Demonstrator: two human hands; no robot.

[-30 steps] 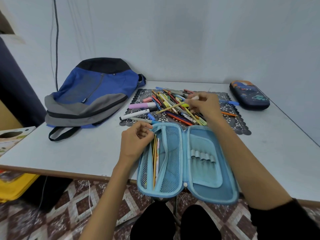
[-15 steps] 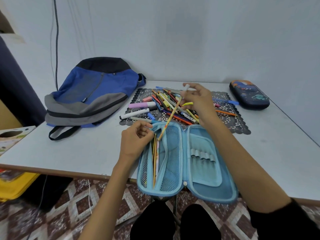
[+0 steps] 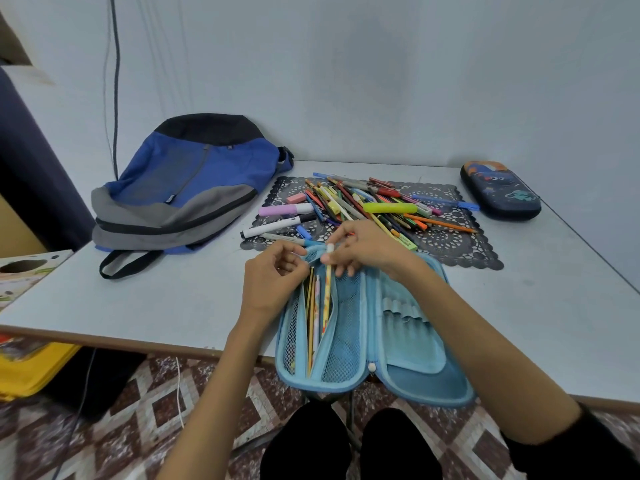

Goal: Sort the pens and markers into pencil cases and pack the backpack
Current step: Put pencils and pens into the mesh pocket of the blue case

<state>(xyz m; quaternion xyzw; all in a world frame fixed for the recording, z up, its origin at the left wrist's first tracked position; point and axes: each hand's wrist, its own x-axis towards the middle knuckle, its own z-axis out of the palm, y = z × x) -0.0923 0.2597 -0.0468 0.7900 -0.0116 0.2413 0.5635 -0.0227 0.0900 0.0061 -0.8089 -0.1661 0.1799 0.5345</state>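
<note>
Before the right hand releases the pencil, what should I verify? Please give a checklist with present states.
1. Left hand holds the mesh pocket open: ok.
2. Right hand pinches the pencil at its top: ok.
3. Pencil's lower end is inside the pocket: ok.
4. Pencil reaches the pocket bottom: cannot tell.
5. Light blue pencil case fully on the table: not ok, near end overhangs.

white table (image 3: 156,306) | dark lace-cut mat (image 3: 446,244) flat by table's far edge, middle | black cable (image 3: 115,98) hangs down pale wall (image 3: 381,81) above far-left corner | printed box (image 3: 24,271) beside left edge | yellow bin (image 3: 31,372) below near-left corner | thin white cord (image 3: 179,393) over patterned floor tiles (image 3: 156,410)
</note>
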